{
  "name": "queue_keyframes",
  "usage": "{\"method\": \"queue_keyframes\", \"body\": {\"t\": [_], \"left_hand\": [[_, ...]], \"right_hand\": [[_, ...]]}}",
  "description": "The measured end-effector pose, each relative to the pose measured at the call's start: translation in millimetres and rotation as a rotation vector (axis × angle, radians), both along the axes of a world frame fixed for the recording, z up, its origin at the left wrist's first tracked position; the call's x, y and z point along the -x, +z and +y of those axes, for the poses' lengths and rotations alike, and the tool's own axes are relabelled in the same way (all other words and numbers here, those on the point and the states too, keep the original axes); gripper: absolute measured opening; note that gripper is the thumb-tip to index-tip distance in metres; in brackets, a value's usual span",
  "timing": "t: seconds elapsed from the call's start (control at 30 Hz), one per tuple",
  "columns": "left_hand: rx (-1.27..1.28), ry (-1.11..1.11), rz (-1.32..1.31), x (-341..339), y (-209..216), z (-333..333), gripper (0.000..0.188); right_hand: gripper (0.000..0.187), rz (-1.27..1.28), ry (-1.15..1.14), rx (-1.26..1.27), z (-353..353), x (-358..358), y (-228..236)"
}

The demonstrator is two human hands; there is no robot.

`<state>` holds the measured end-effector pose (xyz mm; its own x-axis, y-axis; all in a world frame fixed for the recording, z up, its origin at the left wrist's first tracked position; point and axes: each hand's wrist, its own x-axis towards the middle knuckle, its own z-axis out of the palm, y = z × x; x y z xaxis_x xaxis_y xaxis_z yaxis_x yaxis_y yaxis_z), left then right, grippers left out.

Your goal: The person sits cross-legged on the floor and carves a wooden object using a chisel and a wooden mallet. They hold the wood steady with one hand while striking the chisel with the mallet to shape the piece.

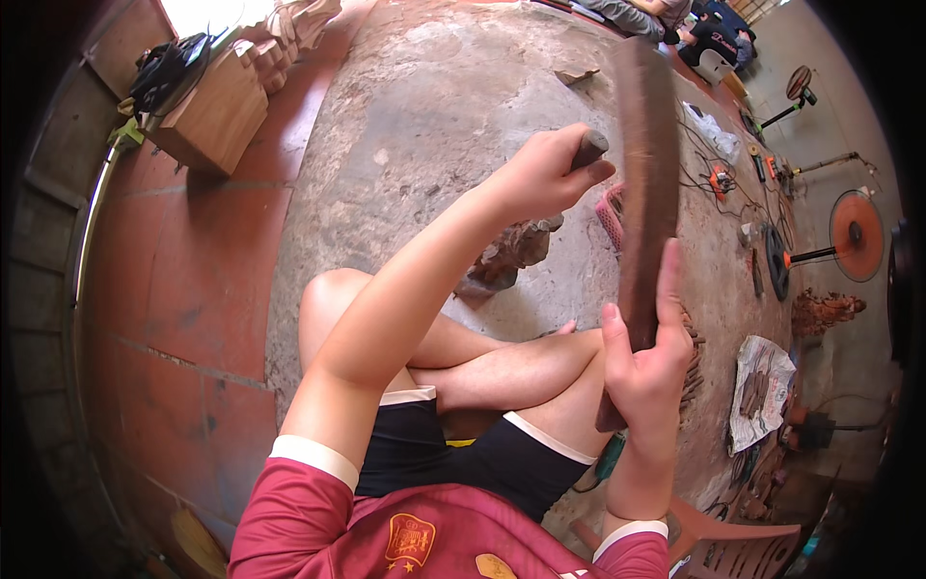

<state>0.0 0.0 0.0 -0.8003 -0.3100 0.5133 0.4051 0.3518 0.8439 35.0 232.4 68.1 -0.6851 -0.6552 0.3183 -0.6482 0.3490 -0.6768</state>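
My left hand point(555, 176) is closed around a chisel; only its dark, round butt end point(591, 147) shows above the fist, and the blade is hidden. Below that hand a dark brown, knobbly carved piece of wood point(509, 257) rests on the floor in front of my crossed legs, partly covered by my left forearm. In my right hand point(648, 374) is a long, flat wooden mallet point(648, 183), upright and smeared by motion. Thumb and one finger lie along its sides. The mallet's upper part stands just right of the chisel, apart from it.
A wooden block point(214, 114) stands at the far left. Several rod-like tools point(693, 359) lie beside my right knee. Further right are a white sack point(762, 396), cables, an orange fan point(857, 236) and a red plastic chair point(738, 540). Other people point(714, 43) sit at the far right.
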Motion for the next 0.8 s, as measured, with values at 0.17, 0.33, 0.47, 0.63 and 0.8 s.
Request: {"method": "queue_keyframes", "body": {"t": [0.17,0.33,0.47,0.63,0.8], "left_hand": [[0.025,0.002,0.024,5,-2,-6,0.025],[0.072,-0.006,0.070,5,-17,-11,0.021],[0.076,0.005,0.024,-5,-13,-9,0.022],[-0.080,-0.022,0.026,-14,-8,-15,0.024],[-0.139,-0.115,0.092,-14,-8,-12,0.024]], "right_hand": [[0.074,-0.110,-0.002,0.081,-6,-1,-3],[0.075,0.072,0.047,-0.064,-5,4,-7],[0.076,0.024,0.001,0.046,-2,-1,-10],[0.075,-0.111,0.035,0.056,0,-7,-1],[0.076,-0.092,0.033,0.074,4,-12,3]]}}
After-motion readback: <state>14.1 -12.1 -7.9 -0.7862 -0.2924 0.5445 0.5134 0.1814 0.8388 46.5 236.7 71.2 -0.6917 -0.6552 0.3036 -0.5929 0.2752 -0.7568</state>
